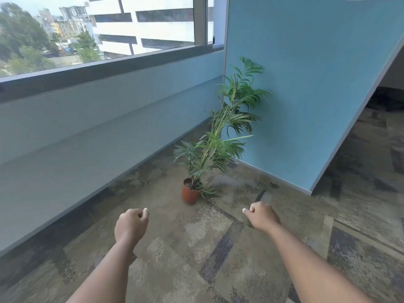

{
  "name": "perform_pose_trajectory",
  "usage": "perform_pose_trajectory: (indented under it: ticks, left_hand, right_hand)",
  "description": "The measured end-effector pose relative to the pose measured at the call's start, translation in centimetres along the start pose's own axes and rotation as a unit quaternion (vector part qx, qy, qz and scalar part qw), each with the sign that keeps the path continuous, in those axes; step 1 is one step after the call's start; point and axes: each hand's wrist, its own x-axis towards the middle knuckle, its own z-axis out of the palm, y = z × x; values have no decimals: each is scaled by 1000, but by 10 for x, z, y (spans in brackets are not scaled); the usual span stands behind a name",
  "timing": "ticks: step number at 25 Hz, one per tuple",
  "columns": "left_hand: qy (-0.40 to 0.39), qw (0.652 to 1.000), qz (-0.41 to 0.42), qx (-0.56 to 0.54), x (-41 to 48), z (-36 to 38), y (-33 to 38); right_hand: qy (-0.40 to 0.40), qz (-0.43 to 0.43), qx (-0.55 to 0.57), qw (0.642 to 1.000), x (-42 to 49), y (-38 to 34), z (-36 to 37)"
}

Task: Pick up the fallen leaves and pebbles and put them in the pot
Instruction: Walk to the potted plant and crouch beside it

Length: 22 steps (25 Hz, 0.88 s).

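Corner of a blue-walled office with a wide window and patterned carpet.

A long window [98, 33] runs across the upper frame from nine to twelve o'clock, its dark sill [109, 69] slanting above a pale blue low wall [87, 119]. Daylight comes through it; outside stand a white multi-storey building [148, 25] and green trees [24, 40]. At one to two o'clock rises a brighter blue wall [306, 84], meeting the low wall in a corner at twelve. The carpet [196, 248], mottled beige, grey and dark patches, fills the lower frame and runs on past the wall's edge at three o'clock into a dimmer area.
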Motion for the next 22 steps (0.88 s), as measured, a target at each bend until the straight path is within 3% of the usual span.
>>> perform_pose_trajectory:
  ticks: [3, 14, 22]
  left_hand:
    - [8, 999, -36, -19, 53, 13, 12]
    - [-47, 997, -45, -36, 224, 58, 90]
    - [-39, 993, -95, -64, 322, 166, 131]
  right_hand:
    - [-14, 13, 15, 1000, 57, -16, 6]
    - [-69, 0, 43, 997, 250, -81, -8]
    - [-122, -13, 51, 991, 418, -68, 50]
